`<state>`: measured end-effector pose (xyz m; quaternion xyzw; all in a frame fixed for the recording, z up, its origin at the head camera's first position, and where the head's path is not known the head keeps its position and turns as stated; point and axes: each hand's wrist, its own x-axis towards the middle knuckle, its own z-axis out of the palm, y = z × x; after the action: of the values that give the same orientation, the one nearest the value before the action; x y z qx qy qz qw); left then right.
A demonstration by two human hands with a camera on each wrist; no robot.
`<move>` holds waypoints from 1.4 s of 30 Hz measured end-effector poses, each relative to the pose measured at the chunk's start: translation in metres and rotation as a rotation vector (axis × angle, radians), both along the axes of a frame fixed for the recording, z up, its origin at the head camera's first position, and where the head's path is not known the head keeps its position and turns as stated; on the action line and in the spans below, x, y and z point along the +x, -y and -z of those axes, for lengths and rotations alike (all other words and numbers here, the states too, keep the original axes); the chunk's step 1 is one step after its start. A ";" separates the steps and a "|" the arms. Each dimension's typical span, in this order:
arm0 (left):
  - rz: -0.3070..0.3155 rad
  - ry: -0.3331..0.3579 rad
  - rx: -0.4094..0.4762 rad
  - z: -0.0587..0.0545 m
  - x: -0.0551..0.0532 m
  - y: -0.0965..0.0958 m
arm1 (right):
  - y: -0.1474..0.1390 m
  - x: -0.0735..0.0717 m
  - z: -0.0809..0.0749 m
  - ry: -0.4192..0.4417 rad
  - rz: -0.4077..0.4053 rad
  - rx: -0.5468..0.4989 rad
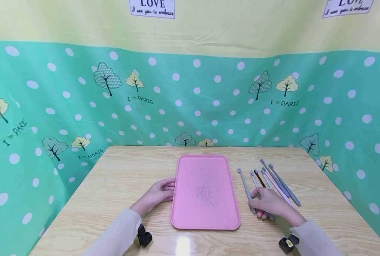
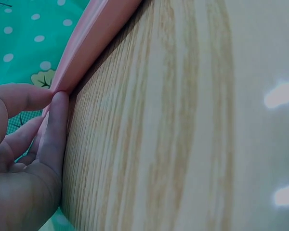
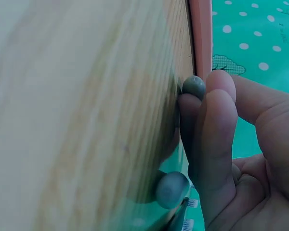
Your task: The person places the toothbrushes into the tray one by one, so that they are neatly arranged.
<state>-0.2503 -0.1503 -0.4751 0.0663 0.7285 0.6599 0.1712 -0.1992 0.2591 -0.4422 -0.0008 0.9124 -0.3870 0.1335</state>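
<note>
A pink tray (image 1: 206, 222) lies lengthwise on the table. My left hand (image 1: 158, 195) is at its left side, with thumb and fingers (image 2: 55, 130) pinching the rim (image 2: 94, 43). To the right of the tray, my right hand (image 1: 270, 203) pinches the lower handle of a grey toothbrush (image 1: 245, 185), whose head points to the far side. The rounded handle end (image 3: 194, 85) shows at the fingertips in the right wrist view. Under and behind this hand lie more toothbrushes, among them a black one (image 1: 261, 180) and a pink one (image 1: 280, 189), their handles partly hidden.
Two dark grey-blue toothbrushes (image 1: 285, 185) lie rightmost in the group. The wooden table (image 1: 129, 170) is bounded behind by a green dotted curtain (image 1: 164, 117), which also hangs at both sides. A black wrist device (image 1: 144, 236) sits at the left sleeve.
</note>
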 end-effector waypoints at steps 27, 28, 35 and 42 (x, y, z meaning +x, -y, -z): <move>-0.021 -0.012 -0.018 0.001 0.000 -0.003 | 0.020 -0.016 -0.005 -0.021 -0.182 -0.219; -0.021 -0.012 -0.018 0.001 0.000 -0.003 | 0.023 -0.017 -0.005 -0.020 -0.195 -0.227; -0.023 -0.005 -0.018 0.002 0.000 -0.002 | 0.043 -0.022 -0.003 0.008 -0.264 -0.291; -0.021 -0.010 -0.022 0.000 0.002 -0.002 | 0.067 -0.025 -0.004 0.005 -0.315 -0.297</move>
<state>-0.2480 -0.1485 -0.4753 0.0601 0.7372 0.6533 0.1614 -0.2247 0.1925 -0.4386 -0.1621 0.8335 -0.4917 0.1931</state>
